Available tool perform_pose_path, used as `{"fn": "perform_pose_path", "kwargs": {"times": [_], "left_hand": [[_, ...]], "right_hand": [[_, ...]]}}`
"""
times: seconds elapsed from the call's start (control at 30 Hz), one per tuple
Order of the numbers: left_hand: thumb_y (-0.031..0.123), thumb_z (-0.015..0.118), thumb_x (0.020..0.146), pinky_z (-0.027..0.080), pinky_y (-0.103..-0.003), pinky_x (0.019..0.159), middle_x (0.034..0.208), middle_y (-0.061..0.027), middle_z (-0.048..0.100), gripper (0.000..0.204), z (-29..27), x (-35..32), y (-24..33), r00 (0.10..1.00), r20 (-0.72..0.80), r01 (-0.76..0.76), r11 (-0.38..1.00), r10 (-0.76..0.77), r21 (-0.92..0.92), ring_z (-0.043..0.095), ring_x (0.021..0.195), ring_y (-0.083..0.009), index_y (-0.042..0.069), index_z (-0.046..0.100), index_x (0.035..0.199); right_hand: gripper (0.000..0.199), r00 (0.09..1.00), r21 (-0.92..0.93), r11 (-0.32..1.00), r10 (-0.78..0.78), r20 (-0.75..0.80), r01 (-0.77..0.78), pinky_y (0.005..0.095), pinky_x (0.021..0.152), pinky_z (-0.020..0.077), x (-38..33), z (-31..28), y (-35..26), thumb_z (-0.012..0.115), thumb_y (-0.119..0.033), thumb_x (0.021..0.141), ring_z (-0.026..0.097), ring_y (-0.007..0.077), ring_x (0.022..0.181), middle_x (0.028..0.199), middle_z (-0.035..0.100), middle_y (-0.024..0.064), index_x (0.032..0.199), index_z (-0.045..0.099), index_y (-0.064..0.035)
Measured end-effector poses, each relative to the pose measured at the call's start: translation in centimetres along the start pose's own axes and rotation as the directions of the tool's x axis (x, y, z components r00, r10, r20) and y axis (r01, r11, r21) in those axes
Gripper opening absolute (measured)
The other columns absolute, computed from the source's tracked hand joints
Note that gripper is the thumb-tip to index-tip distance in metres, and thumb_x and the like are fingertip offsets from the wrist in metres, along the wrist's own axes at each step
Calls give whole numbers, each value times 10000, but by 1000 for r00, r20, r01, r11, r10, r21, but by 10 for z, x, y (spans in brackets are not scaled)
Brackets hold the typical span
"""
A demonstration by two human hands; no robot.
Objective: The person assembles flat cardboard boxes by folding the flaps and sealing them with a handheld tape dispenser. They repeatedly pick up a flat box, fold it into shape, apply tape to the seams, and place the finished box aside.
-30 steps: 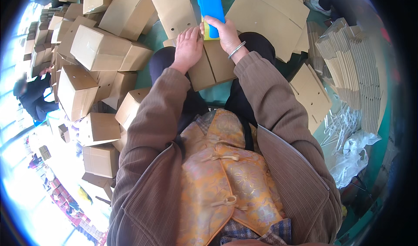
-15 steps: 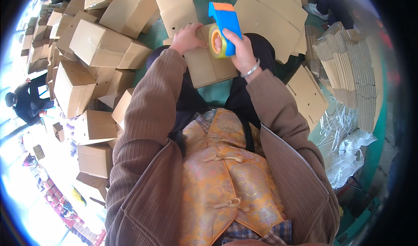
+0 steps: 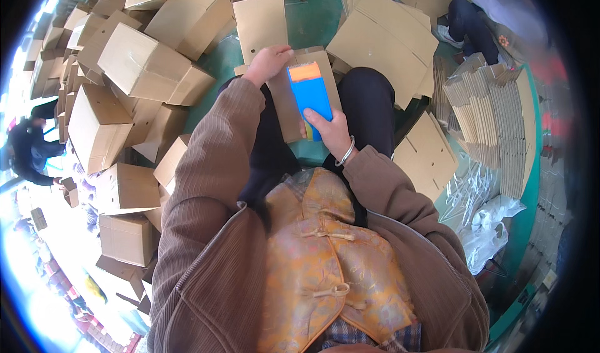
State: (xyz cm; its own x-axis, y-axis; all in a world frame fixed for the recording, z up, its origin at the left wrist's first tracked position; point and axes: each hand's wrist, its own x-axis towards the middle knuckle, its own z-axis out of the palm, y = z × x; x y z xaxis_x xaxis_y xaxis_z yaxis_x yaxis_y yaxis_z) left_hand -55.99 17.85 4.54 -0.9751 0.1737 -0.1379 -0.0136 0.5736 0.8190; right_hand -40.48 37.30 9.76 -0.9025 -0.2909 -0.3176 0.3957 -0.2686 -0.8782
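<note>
A small brown cardboard box [image 3: 284, 112] stands between my knees. My left hand [image 3: 269, 64] is closed over its upper left edge, fingers together and pointing right. In my right hand [image 3: 333, 133] is a blue tape dispenser [image 3: 310, 96] with an orange front end, held upright over the box's middle. My thumb lies on its blue side, and the rest of my fingers wrap behind it. Only a sliver of the yellow tape roll shows beneath my hand. I cannot tell whether the dispenser touches the cardboard.
Many closed cardboard boxes [image 3: 147, 62] are heaped on the left. Flat cardboard sheets [image 3: 387, 37] lie ahead on the right, beside stacked folded cartons [image 3: 484, 112]. White straps and clear plastic bags [image 3: 487, 234] lie at the right. Other people are at the far left and upper right.
My right hand has brought the tape dispenser down toward me and turned it, so its orange end faces up and the roll is mostly hidden. My left hand has shifted slightly, its fingers now together.
</note>
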Motion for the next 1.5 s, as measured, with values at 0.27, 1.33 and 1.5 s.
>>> {"fn": "perform_pose_path", "kwargs": {"times": [0.27, 1.33, 1.5], "left_hand": [[723, 330, 917, 440, -380, 952, 1056, -198, 669, 851, -23, -22, 72, 934, 312, 144, 983, -172, 110, 596, 1047, -276, -36, 682, 1078], [101, 714, 807, 466, -247, 550, 673, -37, 636, 106, -26, 29, 43, 915, 386, 229, 941, -121, -249, 574, 610, -93, 0, 732, 837], [122, 728, 804, 424, -236, 520, 628, -15, 587, 131, -43, 80, 29, 969, 198, 196, 951, -150, -238, 521, 563, -84, -4, 696, 784]], "right_hand": [[230, 1000, -3, 1000, -16, 10, 16, 292, 618, 490, -4, 2, 2, 640, -222, 924, 614, 161, 668, 775, 630, 84, 961, 598, 0], [250, 985, -66, 984, 170, 41, -167, 279, 625, 493, 5, -1, -25, 646, -243, 920, 627, 154, 664, 764, 643, 91, 945, 598, 1], [247, 974, -49, 974, 223, 31, -222, 276, 615, 489, -4, 0, -31, 646, -245, 920, 626, 147, 649, 746, 646, 87, 930, 593, -4]]}}
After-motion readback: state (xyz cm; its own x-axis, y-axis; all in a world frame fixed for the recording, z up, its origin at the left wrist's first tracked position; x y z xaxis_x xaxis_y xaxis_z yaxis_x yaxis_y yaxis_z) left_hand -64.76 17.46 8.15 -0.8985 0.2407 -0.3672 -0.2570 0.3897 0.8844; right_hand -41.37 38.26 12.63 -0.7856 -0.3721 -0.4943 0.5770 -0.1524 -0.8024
